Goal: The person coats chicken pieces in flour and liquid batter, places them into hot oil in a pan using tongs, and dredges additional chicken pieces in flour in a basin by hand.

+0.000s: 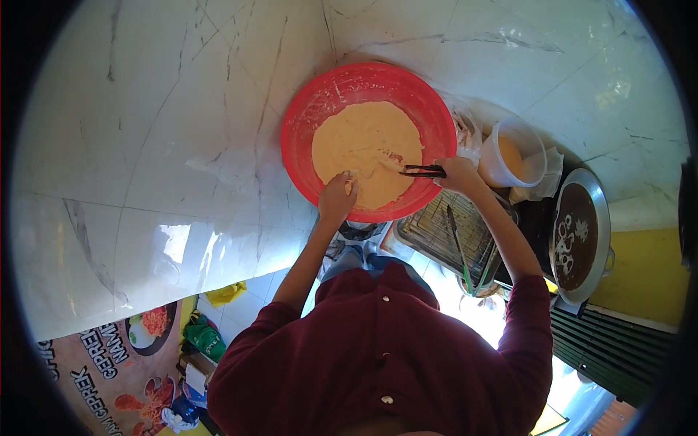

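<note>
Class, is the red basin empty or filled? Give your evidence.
The red basin is partly filled: pale yellow powder covers its bottom.

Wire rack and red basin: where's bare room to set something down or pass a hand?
Set down: wire rack, between red basin and green-ended tongs. Hand pass: over flour, beyond left hand and right hand, up to far rim. Crowded: right of basin, plastic bag, tub and metal pan.

The person wears a dark maroon shirt (327, 356) with small pale buttons (386, 400), matching elbow-length sleeves (529, 320), and blue trousers (348, 262).
</note>
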